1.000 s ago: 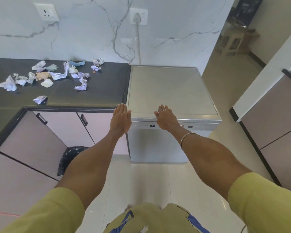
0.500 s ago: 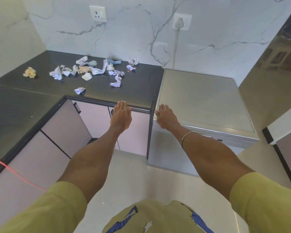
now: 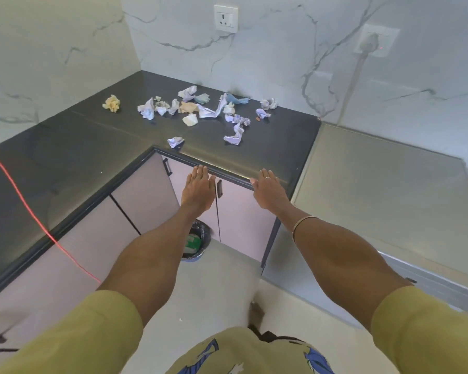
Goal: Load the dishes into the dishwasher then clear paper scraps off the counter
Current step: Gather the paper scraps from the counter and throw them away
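Several crumpled paper scraps [image 3: 200,109] lie scattered on the black L-shaped counter [image 3: 276,147] near the back wall, with one yellowish ball [image 3: 112,103] apart at the left and one white scrap [image 3: 175,142] near the front edge. The silver dishwasher [image 3: 376,190] stands shut to the right of the counter. My left hand [image 3: 197,188] and my right hand [image 3: 268,188] are stretched forward with straight fingers just below the counter's front edge, holding nothing. No dishes are in view.
A bin with a black liner [image 3: 197,242] stands on the floor below the cabinet doors [image 3: 241,211]. A red cord [image 3: 25,203] crosses the counter's left wing. Two wall sockets [image 3: 225,18] sit on the marble wall, one with a plug and cable.
The view has swung left from the dishwasher to the counter corner. Both hands moved with it, from the dishwasher's front edge to in front of the cabinet doors.
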`<state>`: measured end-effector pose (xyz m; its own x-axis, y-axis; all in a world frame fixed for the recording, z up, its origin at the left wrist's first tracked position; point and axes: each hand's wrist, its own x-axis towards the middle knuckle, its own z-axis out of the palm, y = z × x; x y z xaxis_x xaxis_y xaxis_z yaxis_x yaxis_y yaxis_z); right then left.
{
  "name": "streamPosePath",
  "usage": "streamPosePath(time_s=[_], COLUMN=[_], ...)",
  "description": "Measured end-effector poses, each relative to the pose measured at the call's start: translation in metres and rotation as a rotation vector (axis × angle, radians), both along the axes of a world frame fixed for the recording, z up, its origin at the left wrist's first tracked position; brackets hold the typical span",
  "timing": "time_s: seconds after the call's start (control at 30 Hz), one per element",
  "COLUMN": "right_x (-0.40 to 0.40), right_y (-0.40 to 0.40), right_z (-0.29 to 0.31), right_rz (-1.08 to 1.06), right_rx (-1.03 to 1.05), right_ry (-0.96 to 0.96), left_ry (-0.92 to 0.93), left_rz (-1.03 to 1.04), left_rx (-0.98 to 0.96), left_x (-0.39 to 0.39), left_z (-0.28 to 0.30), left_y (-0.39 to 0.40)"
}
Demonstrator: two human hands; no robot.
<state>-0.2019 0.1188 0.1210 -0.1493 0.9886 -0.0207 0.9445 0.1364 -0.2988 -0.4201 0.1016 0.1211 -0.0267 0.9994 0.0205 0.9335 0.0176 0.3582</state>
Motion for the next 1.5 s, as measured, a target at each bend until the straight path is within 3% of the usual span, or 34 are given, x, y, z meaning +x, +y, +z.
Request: streamPosePath(time_s=[0.47, 0.67, 1.0, 1.23, 1.37, 1.5], right_x=[-0.013, -0.038, -0.088, -0.096, -0.097, -0.096], right_y=[0.144, 0.186, 0.25, 0.282, 0.284, 0.292], right_z=[-0.002, 0.008, -0.012, -0.017, -0.022, -0.035], right_rz=[0.094, 0.144, 0.007, -0.213, -0.231, -0.188], right_rx=[-0.089, 0.073, 0.138, 0.149, 0.154, 0.138], right_ry=[0.017, 0.164, 0.262, 0.32, 0.312, 0.288], left_ry=[-0.031, -0.024, -0.043, -0.153, -0.138, -0.163], left_rz=[0.208, 0.248, 0.239, 0.177, 0.125, 0.139], left_rx=[-0.033, -0.059, -0.06, -0.021, -0.105, -0.058], left_x=[-0.029, -0.057, -0.126, -0.154, -0.152, -0.145], left_z=[-0.018, -0.029, -0.06, -0.066, -0.085, -0.094], left_y=[0.111, 0.148, 0.226, 0.268, 0.283, 0.296])
